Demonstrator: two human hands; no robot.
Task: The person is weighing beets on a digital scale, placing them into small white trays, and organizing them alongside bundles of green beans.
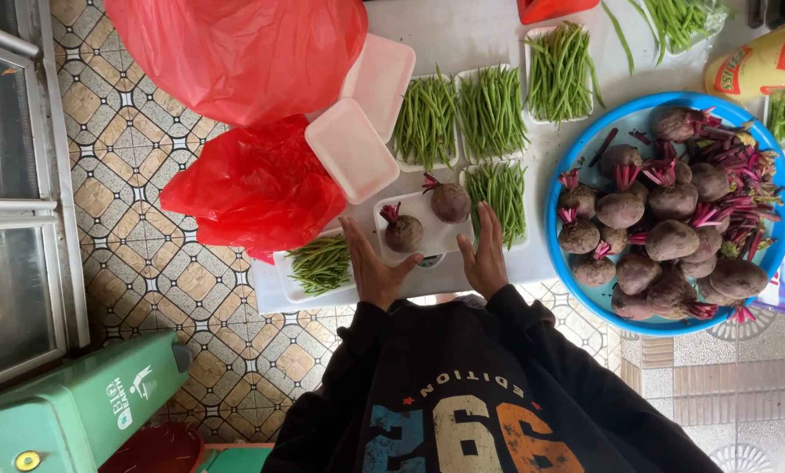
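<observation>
A white foam tray [432, 229] with two beetroots [450, 201] on it rests on a small scale [427, 260] at the near edge of a white table [462, 35]. My left hand [375, 267] lies at the tray's left side with its fingers spread. At the tray's right edge my right hand [484, 254] stands flat, fingers straight. Both hands flank the tray without closing on it.
A blue basin [576, 289] full of beetroots sits to the right. Several foam trays of green beans [493, 109] lie behind, one more [322, 263] at the left. Empty foam trays [353, 149] and red plastic bags [252, 188] are at the left. A green box [77, 403] stands on the tiled floor.
</observation>
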